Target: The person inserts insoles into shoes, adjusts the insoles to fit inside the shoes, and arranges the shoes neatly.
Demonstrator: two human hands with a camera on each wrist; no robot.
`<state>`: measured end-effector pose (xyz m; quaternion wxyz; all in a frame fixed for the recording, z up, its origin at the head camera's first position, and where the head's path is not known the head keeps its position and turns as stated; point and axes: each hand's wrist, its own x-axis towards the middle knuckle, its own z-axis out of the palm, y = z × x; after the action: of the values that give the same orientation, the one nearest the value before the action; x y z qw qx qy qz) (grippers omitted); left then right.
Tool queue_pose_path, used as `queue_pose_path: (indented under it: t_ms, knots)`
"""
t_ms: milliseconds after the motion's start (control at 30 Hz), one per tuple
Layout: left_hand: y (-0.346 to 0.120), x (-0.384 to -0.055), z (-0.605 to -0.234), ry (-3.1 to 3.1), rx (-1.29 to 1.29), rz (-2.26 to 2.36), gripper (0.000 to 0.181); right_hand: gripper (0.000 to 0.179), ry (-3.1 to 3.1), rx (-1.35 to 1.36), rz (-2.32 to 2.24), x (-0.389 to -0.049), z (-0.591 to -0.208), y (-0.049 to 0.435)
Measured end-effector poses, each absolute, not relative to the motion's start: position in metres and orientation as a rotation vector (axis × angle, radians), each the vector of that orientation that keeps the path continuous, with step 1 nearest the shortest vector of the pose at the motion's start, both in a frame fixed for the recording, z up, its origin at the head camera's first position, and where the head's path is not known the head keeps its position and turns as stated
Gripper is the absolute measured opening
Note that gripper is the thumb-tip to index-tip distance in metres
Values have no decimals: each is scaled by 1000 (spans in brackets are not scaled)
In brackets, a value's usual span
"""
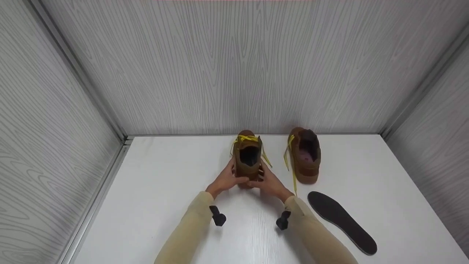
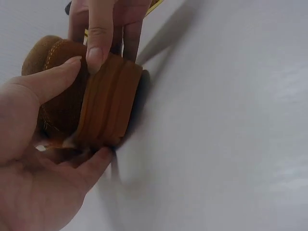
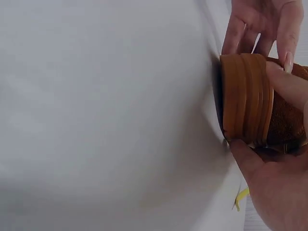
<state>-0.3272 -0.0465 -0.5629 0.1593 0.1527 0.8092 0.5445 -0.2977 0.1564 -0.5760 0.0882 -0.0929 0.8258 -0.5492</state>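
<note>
At the far middle of the table (image 1: 168,183): you have the held shoe (image 1: 247,170), brown, its toe toward the back wall (image 1: 212,73) and its heel toward you; whether its sole touches the tabletop, you cannot tell from these views.
Left hand: your left hand (image 1: 225,179) grips the left side of the heel, thumb across the back, fingers bent around the side and lower edge; the grasp is only as wide as the heel.
Right hand: your right hand (image 1: 272,182) grips the opposite side in much the same way, its thumb on the back of the heel, close to the left one.
Shoe count: two; the second shoe (image 1: 307,170), also brown, stands apart to the right of the one you hold, its opening facing up.
Insole count: one; the dark insole (image 1: 342,222) lies slanted on the tabletop, nearer you than the second shoe and to the right of your right sleeve (image 1: 315,231).
Lacing: yellow laces (image 1: 248,138) on both shoes; ends hang loose.
Wrist fittings: two; one black fitting (image 1: 220,219) at each of your wrists.
Walls: three in view, wood-grained, at back, left and right.
</note>
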Motion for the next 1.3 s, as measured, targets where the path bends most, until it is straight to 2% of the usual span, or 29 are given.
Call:
queue_pose_path:
  t_ms: [100, 233, 400, 600, 700, 800, 967, 1100, 1300]
  knots:
    - [-44, -319, -557, 2490, 360, 1546, 95, 97, 2519, -265, -1651, -292, -575, 163]
    - [-40, -308, -547, 2775, 382, 1565, 81, 77, 2666, -359, -1711, -287, -566, 177]
    - [-27, -291, -537, 3066, 723, 1439, 71, 59, 2948, -468, -1696, -279, -553, 200]
    - [-3, -269, -533, 3125, 1160, 1023, 59, 43, 3403, -225, -1540, -274, -544, 232]
    - [7, -261, -533, 3079, 1295, 839, 55, 46, 3470, -59, -1478, -272, -547, 247]
    - [16, -257, -536, 3009, 1383, 718, 53, 55, 3426, 95, -1417, -272, -553, 258]
    - [28, -254, -542, 2891, 1392, 589, 55, 71, 3240, 287, -1346, -275, -563, 267]
    - [34, -255, -547, 2839, 1345, 480, 56, 71, 3164, 305, -1373, -280, -569, 269]
    - [33, -256, -552, 2802, 1280, 393, 53, 61, 3135, 304, -1336, -286, -569, 272]
